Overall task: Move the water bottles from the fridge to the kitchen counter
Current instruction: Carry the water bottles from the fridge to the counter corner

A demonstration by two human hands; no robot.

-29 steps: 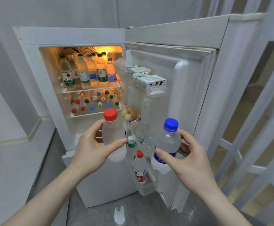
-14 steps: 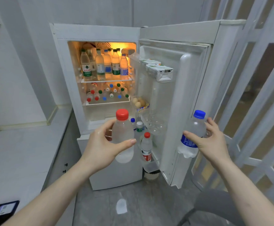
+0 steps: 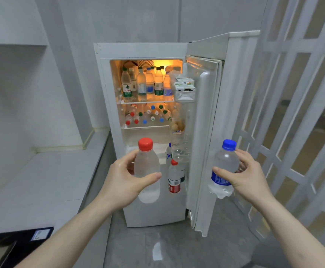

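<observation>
A pale surface runs along the far left, just beside the fridge; it looks like the likely drop-off spot for the bottles, and its visible stretch carries only a dark object at the near corner. Next, the left hand is wrapped around a clear red-capped bottle, thumb in front and fingers behind, holding it upright in mid-air outside the fridge. Behind it stands the white fridge, lit inside, with 2 shelves crowded with more water bottles. Its open door holds cartons, eggs and a few bottles in racks. Further right, the right hand grips a blue-capped bottle with a blue label, also upright and clear of the door. Carrying 1 bottle per hand probably halves the trips. A white lattice partition fills the far right.
</observation>
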